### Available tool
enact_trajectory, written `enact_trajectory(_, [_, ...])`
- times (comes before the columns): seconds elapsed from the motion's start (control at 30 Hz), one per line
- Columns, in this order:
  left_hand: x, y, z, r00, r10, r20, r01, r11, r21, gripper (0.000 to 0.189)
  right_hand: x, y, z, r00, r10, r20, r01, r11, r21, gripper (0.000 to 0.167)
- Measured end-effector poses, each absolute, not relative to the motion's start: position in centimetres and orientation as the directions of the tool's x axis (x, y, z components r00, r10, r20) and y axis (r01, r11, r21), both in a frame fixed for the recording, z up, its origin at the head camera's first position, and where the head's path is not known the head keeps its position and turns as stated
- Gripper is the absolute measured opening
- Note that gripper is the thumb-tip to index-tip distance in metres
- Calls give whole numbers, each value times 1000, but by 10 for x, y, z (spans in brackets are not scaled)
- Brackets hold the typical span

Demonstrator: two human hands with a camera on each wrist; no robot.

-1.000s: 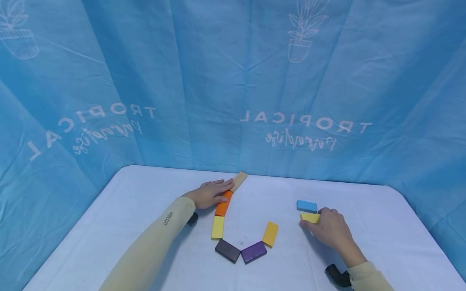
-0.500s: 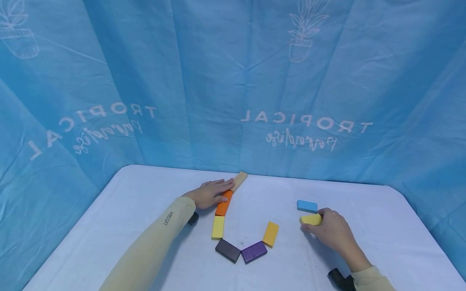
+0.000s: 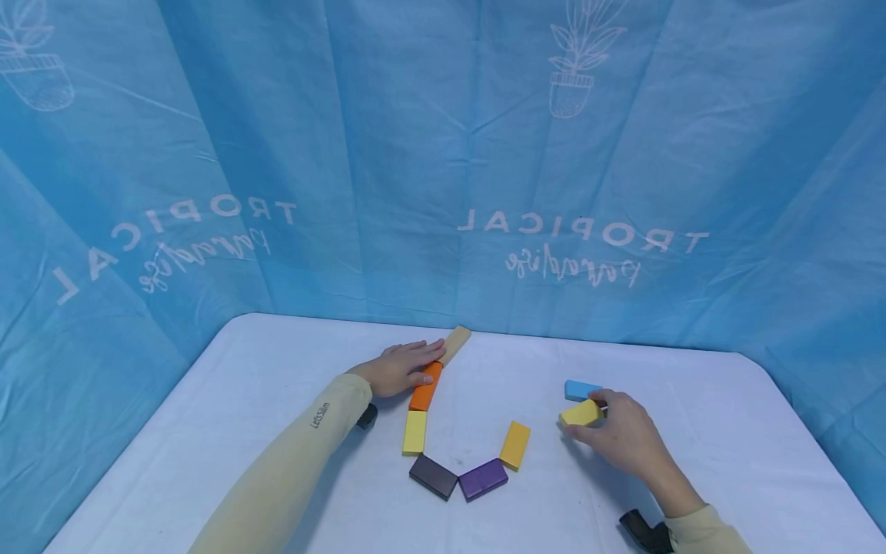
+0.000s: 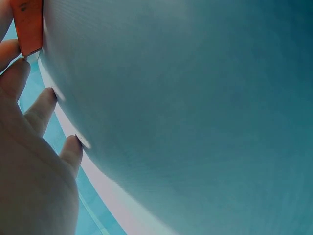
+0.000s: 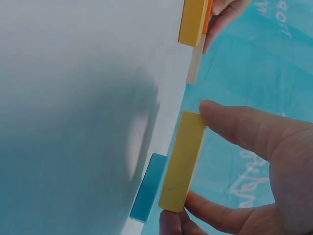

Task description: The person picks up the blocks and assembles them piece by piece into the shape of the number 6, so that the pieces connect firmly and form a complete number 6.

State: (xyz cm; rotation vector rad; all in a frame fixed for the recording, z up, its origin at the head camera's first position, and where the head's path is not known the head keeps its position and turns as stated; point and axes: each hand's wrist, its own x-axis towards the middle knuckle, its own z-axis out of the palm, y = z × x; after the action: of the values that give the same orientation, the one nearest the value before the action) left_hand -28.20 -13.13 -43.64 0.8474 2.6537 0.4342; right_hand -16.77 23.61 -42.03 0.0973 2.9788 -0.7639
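Head view, right of centre: the right hand [image 3: 626,435] pinches a yellow block [image 3: 580,414] by its ends, thumb against fingers, tilted and seemingly clear of the table [image 3: 747,446]. A blue block [image 3: 578,390] sits just behind it, partly hidden by the fingers; a sideways sweep of those fingertips could knock it askew. With only the ends pinched (the right wrist view shows the broad face uncovered), a loosened thumb might let the yellow block pivot or drop.

At centre, the left hand [image 3: 398,371] lies with fingers fairly straight, touching an orange block [image 3: 424,391] and a tan block [image 3: 457,342]. Too much pressure there could push the tan one toward the table's far edge, or open the joint between the two.

Lower centre, a dark block [image 3: 434,477] and a purple block [image 3: 483,480] appear to meet only at corners, so a low pass by the right hand, catching the amber block [image 3: 514,446], would probably disturb that curve.
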Motion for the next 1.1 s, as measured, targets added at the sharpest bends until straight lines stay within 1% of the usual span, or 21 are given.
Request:
enact_trajectory(0.27, [-283,-131,-438,-773,597,-217,500,783,370,63,-169,228,-422,-999,15,-48,38,860,-508,75])
enact_trajectory(0.93, [-284,-131,-439,-778,588,-223,491,789,369,63,-176,217,-424,-996,-63,59,-85,848,-523,71])
enact_trajectory(1.1, [-283,-131,-439,-778,586,-225,487,790,372,63,-178,214,-424,-996,-70,62,-92,840,-534,70])
